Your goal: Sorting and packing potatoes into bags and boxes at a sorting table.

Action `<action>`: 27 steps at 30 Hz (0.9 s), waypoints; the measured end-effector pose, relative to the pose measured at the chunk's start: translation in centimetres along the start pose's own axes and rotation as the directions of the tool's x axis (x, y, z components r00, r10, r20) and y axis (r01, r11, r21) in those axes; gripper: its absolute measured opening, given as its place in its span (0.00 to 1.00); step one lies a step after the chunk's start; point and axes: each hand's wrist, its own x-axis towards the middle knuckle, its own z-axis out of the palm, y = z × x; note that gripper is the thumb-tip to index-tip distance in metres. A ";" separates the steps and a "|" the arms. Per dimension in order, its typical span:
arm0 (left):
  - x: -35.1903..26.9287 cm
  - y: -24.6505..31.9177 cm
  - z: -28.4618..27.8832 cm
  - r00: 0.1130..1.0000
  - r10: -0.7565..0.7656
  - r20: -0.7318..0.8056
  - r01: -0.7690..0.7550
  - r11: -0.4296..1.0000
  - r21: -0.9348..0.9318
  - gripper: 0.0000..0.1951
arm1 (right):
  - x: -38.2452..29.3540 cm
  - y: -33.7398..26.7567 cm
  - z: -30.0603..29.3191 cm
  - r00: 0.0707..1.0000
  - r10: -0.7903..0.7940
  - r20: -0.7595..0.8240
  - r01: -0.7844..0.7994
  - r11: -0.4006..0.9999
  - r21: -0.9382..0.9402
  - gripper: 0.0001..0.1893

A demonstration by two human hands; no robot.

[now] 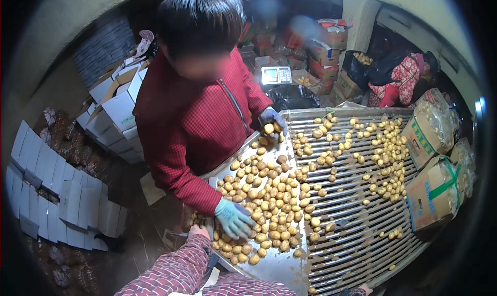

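Observation:
My left hand (199,231) is at the left end of the metal sorting tray (271,270), by its raised edge. Its fingers are mostly hidden, so I cannot tell whether it grips anything; a thin rod-like piece shows beside it. Only a bit of my right hand (365,289) appears at the bottom, by the rim of the slatted metal rack (349,249). Many small potatoes (273,203) are spread over the tray. More potatoes (392,171) lie on the bars. Across from me, a co-worker's gloved hand (233,220) rests on potatoes, while their other gloved hand (273,123) holds some.
Opened cartons (427,203) with plastic liners stand at the rack's right edge. White boxes (58,191) are stacked on the left. Behind the rack are a digital scale (276,75), a black plastic bag (293,98) and a second person (404,78) bending down.

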 end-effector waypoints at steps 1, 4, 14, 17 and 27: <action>0.0 -0.1 0.0 1.000 -0.016 0.018 0.015 1.000 0.015 0.20 | 0.1 -0.2 0.1 1.000 0.000 0.002 0.000 1.000 0.000 0.24; 0.0 -0.1 -0.2 0.998 0.036 -0.051 -0.038 0.998 -0.040 0.20 | 0.3 -0.7 0.6 1.000 -0.004 0.012 0.004 1.000 0.000 0.24; -0.8 1.2 -1.3 1.000 0.006 -0.018 -0.008 0.996 -0.090 0.21 | 1.5 -1.2 0.7 0.998 -0.057 0.010 0.057 0.998 0.008 0.25; -0.5 0.3 -0.6 0.999 0.043 -0.020 -0.044 0.996 -0.082 0.21 | 0.9 -2.4 0.8 0.998 -0.060 0.007 0.060 0.998 -0.006 0.25; 0.2 -0.4 0.8 0.987 0.078 -0.140 -0.084 0.996 -0.040 0.17 | 3.1 -3.7 2.3 1.000 -0.009 0.020 0.010 0.999 -0.039 0.25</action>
